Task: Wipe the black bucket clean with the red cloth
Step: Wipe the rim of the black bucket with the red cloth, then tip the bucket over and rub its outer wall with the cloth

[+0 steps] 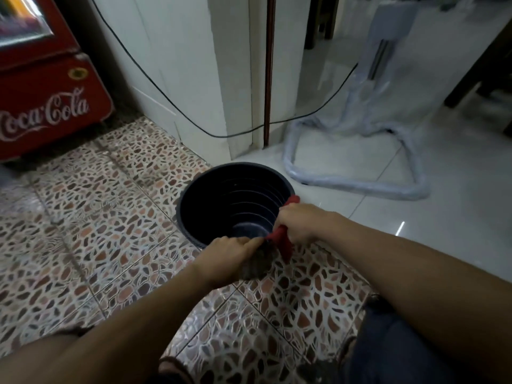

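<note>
Below: one black bucket (235, 200); left hand (225, 257) grips rim, right hand (297, 221) clutches one red cloth (285, 242).

The bucket (235, 203) is sitting on the floor (97, 231), and everything is lying around it: the cooler (47, 92) far to its left, the wall (180, 65) behind it, the wrapped stand (357, 176) to its right, both hands (230, 259) gripping its near rim.

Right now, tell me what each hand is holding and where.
Right hand grips the red cloth against the black bucket rim's near-right edge; left hand grips the near rim.
</note>
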Tool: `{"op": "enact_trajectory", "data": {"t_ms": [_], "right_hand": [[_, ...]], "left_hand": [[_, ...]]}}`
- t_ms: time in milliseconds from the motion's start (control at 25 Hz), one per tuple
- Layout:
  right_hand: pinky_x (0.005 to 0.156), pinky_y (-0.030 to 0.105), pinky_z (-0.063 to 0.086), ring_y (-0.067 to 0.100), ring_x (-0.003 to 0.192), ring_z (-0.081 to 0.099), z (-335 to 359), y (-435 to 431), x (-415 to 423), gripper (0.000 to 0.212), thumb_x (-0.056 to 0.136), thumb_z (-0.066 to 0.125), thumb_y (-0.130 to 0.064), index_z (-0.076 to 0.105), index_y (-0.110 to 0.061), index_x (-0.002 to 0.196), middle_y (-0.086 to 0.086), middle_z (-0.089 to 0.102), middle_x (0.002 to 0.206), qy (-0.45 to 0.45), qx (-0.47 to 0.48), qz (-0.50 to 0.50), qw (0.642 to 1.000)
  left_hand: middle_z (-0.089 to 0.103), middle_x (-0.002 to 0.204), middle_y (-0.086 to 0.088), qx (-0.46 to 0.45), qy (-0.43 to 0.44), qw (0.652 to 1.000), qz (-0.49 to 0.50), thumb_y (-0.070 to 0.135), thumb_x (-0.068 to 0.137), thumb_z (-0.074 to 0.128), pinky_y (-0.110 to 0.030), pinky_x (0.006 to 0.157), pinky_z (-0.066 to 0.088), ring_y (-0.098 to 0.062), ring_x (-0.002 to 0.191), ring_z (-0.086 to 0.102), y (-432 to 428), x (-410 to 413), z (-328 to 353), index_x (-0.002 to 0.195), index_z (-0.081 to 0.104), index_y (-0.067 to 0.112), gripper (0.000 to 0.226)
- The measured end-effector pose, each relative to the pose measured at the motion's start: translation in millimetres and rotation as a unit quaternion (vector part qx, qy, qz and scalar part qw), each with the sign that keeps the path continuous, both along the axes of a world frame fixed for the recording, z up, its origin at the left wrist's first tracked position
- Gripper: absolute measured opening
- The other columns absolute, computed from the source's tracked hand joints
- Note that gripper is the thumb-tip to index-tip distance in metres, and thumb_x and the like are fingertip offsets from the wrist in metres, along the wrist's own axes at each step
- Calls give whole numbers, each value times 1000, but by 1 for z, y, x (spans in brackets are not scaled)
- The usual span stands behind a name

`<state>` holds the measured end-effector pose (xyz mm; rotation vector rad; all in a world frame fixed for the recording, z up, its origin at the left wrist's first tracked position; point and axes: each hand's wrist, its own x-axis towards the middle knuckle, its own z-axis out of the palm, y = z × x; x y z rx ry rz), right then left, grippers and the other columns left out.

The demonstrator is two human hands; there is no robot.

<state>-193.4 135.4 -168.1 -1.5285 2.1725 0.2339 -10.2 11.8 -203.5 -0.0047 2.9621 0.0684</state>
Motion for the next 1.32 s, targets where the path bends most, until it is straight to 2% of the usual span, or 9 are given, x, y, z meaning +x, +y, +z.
{"op": "enact_trajectory", "data": {"t_ms": [160,400,680,800,960,1080,1160,1240,1320], "right_hand": [[94,46,50,27,120,58,27,15,-8,46,88,56,-9,67,-30,127,0,66,125,45,-146,-28,988],[67,39,42,35,82,62,55,30,5,27,86,50,-12,69,-21,103,10,66,88,94,-308,-192,927],[52,32,42,26,71,58,51,25,30,18,82,50,-7,62,-12,94,9,61,85,-13,-288,-333,898],[63,36,54,28,76,63,45,13,40,20,84,48,-8,66,-15,91,10,67,86,-62,-319,-346,880],[85,36,54,26,93,67,6,-8,85,33,86,57,-21,72,-24,115,7,72,107,-208,-247,-276,905],[103,45,39,30,119,56,-32,-10,111,49,84,49,-45,66,-26,126,5,59,126,-67,-125,-170,975],[104,45,32,29,124,44,-41,-6,104,42,85,46,-44,68,-29,118,4,50,127,10,-155,-160,975],[103,40,35,28,126,42,-43,-4,95,24,88,52,-36,63,-28,108,4,45,131,-49,-198,-191,960],[104,40,37,31,133,44,-45,-10,93,37,92,54,-36,50,-29,128,3,42,146,-132,-189,-229,946]], "left_hand": [[63,132,1,61,136,985,92,25,89,49,-43,81,53,-29,105,66,5,-3,23,150,39,32,62],[73,110,-5,161,332,911,184,3,82,52,-39,71,58,-30,85,71,34,7,25,130,66,20,53],[74,110,-6,271,335,818,381,7,89,54,-39,85,55,-28,94,69,12,35,11,124,68,20,40],[74,107,-4,315,331,759,464,9,88,55,-39,86,55,-23,90,69,0,53,0,119,70,21,37],[73,117,0,333,289,767,467,8,89,56,-39,91,55,-18,98,69,-2,71,-16,125,69,21,40],[72,120,-1,334,310,757,468,6,89,58,-38,98,51,-20,108,67,-7,68,-25,125,69,20,40],[69,126,-4,346,317,748,469,3,90,57,-37,105,46,-22,117,62,-10,62,-27,126,68,15,39],[63,135,-5,357,321,747,461,1,91,56,-32,111,39,-22,127,56,-9,55,-28,128,66,11,40],[60,140,-3,352,323,757,445,-1,90,54,-25,110,35,-20,131,53,-8,50,-27,129,65,9,42]]}}
